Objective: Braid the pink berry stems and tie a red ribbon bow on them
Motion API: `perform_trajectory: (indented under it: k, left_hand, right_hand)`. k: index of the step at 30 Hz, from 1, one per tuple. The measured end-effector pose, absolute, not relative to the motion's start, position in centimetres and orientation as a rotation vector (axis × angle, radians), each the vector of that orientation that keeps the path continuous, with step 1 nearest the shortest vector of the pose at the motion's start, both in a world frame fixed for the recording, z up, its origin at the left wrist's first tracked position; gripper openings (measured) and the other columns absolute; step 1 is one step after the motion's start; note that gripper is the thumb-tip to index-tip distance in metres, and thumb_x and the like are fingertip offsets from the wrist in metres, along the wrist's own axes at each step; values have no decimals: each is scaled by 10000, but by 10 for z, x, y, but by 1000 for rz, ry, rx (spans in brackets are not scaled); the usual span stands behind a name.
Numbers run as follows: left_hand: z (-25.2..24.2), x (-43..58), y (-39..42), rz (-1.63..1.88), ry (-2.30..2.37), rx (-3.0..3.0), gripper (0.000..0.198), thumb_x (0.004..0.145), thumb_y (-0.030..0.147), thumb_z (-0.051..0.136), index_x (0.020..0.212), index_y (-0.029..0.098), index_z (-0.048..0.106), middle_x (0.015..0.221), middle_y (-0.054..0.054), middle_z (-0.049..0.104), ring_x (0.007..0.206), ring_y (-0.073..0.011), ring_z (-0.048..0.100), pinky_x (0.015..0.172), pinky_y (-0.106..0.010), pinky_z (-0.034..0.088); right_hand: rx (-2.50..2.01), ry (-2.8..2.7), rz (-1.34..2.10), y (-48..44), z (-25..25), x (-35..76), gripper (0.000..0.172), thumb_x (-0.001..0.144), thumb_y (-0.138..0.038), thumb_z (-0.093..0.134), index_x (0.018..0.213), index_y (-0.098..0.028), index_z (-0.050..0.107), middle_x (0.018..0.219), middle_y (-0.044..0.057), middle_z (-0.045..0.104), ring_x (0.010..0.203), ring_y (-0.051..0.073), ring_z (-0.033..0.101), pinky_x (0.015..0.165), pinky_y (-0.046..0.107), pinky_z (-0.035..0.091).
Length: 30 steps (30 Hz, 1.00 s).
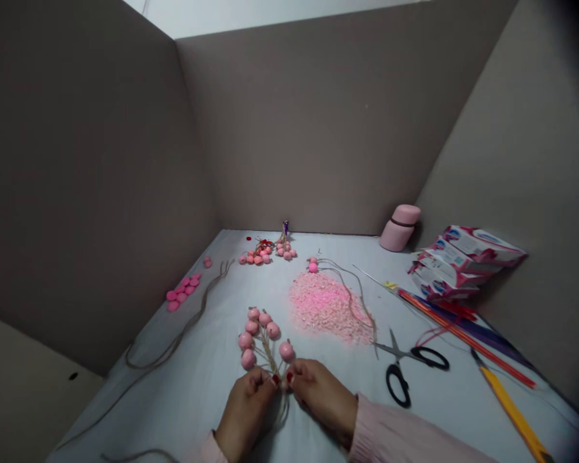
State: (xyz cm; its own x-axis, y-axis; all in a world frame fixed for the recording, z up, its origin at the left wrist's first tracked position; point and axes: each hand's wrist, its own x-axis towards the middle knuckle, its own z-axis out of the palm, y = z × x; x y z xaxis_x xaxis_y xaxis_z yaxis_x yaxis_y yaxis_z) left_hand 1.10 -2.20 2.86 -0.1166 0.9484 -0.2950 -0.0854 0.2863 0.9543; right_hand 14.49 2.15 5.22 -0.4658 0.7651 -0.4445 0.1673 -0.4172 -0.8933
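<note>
Low in the middle of the table, my left hand [248, 404] and my right hand [320, 393] meet with their fingers pinched on a bundle of thin tan cords [267, 350]. The cords fan out away from me and end in several round pink beads [246, 341]. Below my fingers the cords make a loop toward me. One pale pink bead lies to the right, just beyond my right fingertips. What sits right between the fingertips is mostly hidden, so I cannot tell whether a knot is there.
Open scissors [399, 355] lie right of my hands, beside a yellow cutter [509, 408] and red sticks [463, 335]. Pink granules [325, 302] are heaped ahead. Pink discs [181, 293] and loose cord [193, 321] lie left; bead bunches [255, 257], a pink flask [399, 230] and boxes [466, 260] stand farther back.
</note>
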Motion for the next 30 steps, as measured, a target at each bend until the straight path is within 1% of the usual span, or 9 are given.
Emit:
perform_trajectory:
  k: [5, 8, 13, 15, 17, 21, 23, 26, 30]
  left_hand:
    - [33, 19, -26, 1128, 1358, 818, 248, 679, 347, 578, 524, 170, 502, 415, 53, 491, 400, -89, 364, 443, -220, 253]
    - [34, 24, -28, 1130, 1332, 716, 253, 709, 382, 534, 559, 189, 468, 422, 54, 502, 378, -94, 400, 431, -218, 279]
    - [35, 24, -29, 1185, 1269, 629, 330, 647, 382, 619, 482, 184, 413, 410, 85, 395, 392, -54, 312, 440, -196, 250]
    - [35, 24, -29, 1195, 1238, 605, 351, 622, 402, 639, 478, 189, 401, 416, 83, 390, 399, -56, 310, 440, -199, 248]
    - [35, 24, -29, 1191, 1214, 593, 358, 604, 411, 656, 481, 186, 407, 423, 69, 415, 408, -59, 329, 442, -203, 249]
    - [33, 23, -29, 1174, 1177, 633, 354, 636, 439, 622, 499, 194, 406, 436, 46, 462, 420, -85, 398, 465, -226, 299]
    - [30, 21, -29, 1156, 1191, 683, 350, 659, 460, 591, 512, 202, 405, 425, 50, 455, 402, -94, 397, 460, -239, 306]
    - [26, 13, -29, 1118, 1263, 788, 327, 641, 444, 617, 528, 188, 449, 449, 42, 471, 418, -100, 392, 453, -239, 290]
    - [29, 7, -30, 1092, 1349, 933, 236, 666, 362, 608, 573, 160, 529, 520, 15, 525, 508, -128, 439, 511, -246, 319]
  right_hand:
    - [-1361, -1418, 1977, -6, 52, 145, 174, 724, -128, 355, 651, -188, 501, 357, -98, 337, 297, 61, 214, 342, 205, 122]
    - [-1301, -1649, 1987, -24, 46, 139, 165, 703, -133, 386, 594, -189, 498, 398, -67, 388, 345, 68, 310, 372, 193, 201]
    - [-1156, -2086, 1573, -23, 48, 151, 130, 695, -173, 477, 571, -182, 514, 535, -20, 465, 529, 109, 440, 509, 216, 314]
    - [-1166, -1917, 1480, -16, 52, 157, 117, 741, -245, 465, 742, -186, 567, 689, 18, 550, 617, 137, 489, 540, 230, 348]
    - [-1225, -1585, 1629, -10, 53, 158, 197, 751, -301, 459, 888, -182, 538, 781, 40, 572, 652, 146, 513, 509, 225, 363]
    - [-1142, -1146, 2018, -5, 49, 142, 219, 663, -289, 565, 827, -170, 484, 676, -4, 574, 596, 100, 527, 537, 199, 381]
    - [-1166, -1099, 2091, -4, 47, 134, 204, 640, -299, 583, 752, -178, 462, 557, -42, 545, 462, 74, 488, 473, 192, 366]
    - [-1276, -1103, 2119, -1, 44, 129, 196, 636, -331, 568, 663, -202, 423, 380, -115, 393, 274, 43, 287, 326, 171, 211]
    - [-1282, -1094, 2103, 3, 38, 131, 165, 586, -283, 564, 531, -183, 446, 330, -119, 312, 278, 19, 167, 345, 198, 69]
